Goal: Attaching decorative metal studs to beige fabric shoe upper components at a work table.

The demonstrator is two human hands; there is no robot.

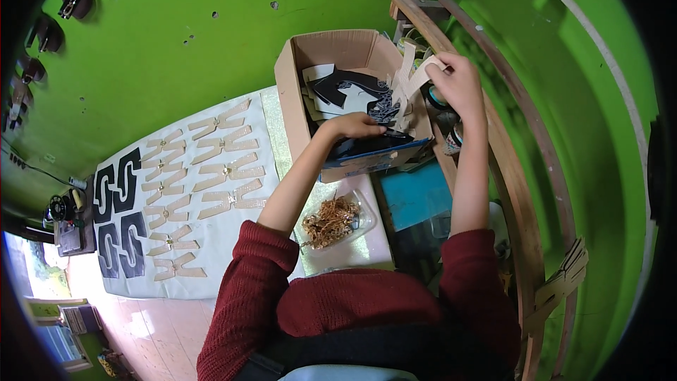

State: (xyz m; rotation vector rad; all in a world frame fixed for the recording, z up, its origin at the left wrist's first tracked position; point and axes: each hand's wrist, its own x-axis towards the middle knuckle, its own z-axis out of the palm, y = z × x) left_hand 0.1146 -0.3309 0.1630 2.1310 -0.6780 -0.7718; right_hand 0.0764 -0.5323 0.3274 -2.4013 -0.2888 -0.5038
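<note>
An uncovered cardboard box (pixel 283 88) stands in front of me with black cut pieces (pixel 345 87), pale sheets and dark stringy scraps in it. My left hand (pixel 352 125) reaches into its near part, fingers closed at the edge of a black piece (pixel 398 138). Over the box's right side, my right hand (pixel 458 85) pinches a beige cut piece (pixel 421 76) with long strap-like arms. Other beige strips hang down beside it into the box, and their lower ends are partly hidden.
On the white-covered table (pixel 236 254) lie rows of beige X-shaped pieces (pixel 224 142) and several black S-shaped pieces (pixel 127 180). A clear tray (pixel 365 215) holds brown-gold ornaments (pixel 330 222). Wooden rails (pixel 504 162) run along the right, beside a teal sheet (pixel 409 194).
</note>
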